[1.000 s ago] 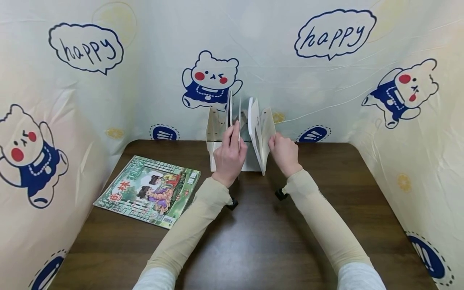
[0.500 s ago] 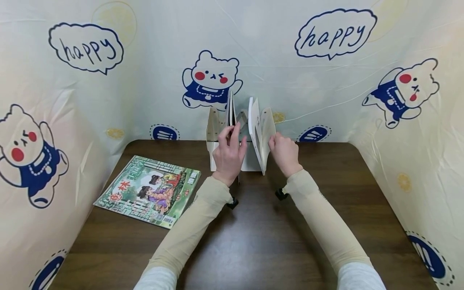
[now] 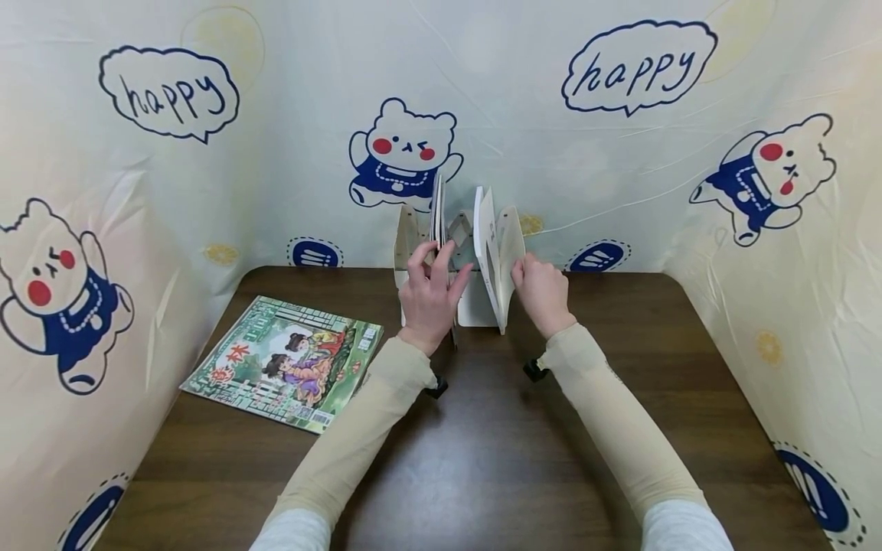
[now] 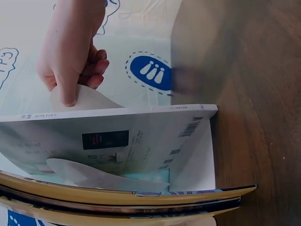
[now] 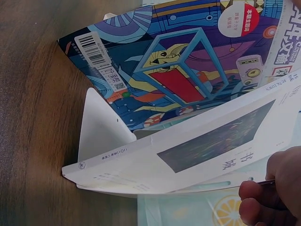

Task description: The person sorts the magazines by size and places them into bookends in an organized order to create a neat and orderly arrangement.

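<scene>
A white desktop book rack (image 3: 475, 312) stands at the back of the table. Upright magazines (image 3: 437, 218) lean together in its left part; the right wrist view shows one with a colourful cover (image 5: 188, 70). My left hand (image 3: 429, 298) is at their near edges, fingers spread and slightly bent, thumb apart. Its palm side is hidden. A white book (image 3: 480, 237) stands farther right, leaning towards the rack's end panel (image 3: 511, 245). My right hand (image 3: 542, 291) grips that panel's edge between thumb and curled fingers, as the left wrist view also shows.
Flat on the table's left side lies a green illustrated magazine (image 3: 289, 363), close to my left forearm. A patterned cloth backdrop (image 3: 310, 153) rises behind the rack and along both sides. Brown wooden tabletop (image 3: 482, 459) extends in front.
My left fingers have released a magazine that stood slightly apart; it now rests against the others on the left. The left hand has shifted slightly left and spread. My right hand holds its place.
</scene>
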`<control>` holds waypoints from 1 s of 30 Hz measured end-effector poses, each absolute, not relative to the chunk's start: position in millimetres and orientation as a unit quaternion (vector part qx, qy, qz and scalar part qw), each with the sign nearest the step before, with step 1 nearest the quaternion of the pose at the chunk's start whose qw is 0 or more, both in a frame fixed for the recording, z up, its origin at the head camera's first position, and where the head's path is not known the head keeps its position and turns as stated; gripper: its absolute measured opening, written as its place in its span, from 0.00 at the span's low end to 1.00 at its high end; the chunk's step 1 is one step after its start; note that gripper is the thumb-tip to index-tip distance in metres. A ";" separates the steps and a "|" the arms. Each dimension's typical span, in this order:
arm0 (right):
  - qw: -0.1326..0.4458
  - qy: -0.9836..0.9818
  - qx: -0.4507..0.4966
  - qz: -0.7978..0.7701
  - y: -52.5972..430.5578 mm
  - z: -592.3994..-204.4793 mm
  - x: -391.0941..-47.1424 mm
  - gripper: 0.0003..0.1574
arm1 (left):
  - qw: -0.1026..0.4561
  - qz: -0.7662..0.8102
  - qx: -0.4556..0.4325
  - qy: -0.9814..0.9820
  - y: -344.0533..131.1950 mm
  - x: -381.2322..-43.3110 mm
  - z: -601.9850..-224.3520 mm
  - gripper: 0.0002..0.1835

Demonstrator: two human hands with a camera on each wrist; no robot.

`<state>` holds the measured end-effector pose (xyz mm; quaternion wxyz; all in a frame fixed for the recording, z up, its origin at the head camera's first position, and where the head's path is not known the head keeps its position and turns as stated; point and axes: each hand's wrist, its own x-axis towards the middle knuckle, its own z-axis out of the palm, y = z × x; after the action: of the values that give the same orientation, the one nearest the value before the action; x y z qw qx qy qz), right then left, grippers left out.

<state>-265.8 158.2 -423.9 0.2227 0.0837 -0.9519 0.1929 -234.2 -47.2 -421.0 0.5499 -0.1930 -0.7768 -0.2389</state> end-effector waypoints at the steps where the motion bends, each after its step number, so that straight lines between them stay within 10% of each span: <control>1: 0.223 -0.952 0.084 0.192 158.3 -424.3 -265.7 0.23 | 0.549 -0.247 -0.192 -0.775 -48.1 -232.8 -421.9 0.28; 10: 0.228 -0.950 0.086 0.196 157.9 -423.8 -265.6 0.22 | 0.536 -0.263 -0.197 -0.777 -59.9 -226.4 -432.4 0.13; 30: 0.230 -0.950 0.085 0.193 157.8 -425.5 -265.6 0.23 | 0.504 -0.256 -0.206 -0.798 -66.0 -233.9 -433.8 0.17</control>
<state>-265.6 157.8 -425.5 0.2303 0.0854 -0.9499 0.1932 -233.9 -66.0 -433.8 0.5044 -0.2063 -0.7983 -0.2563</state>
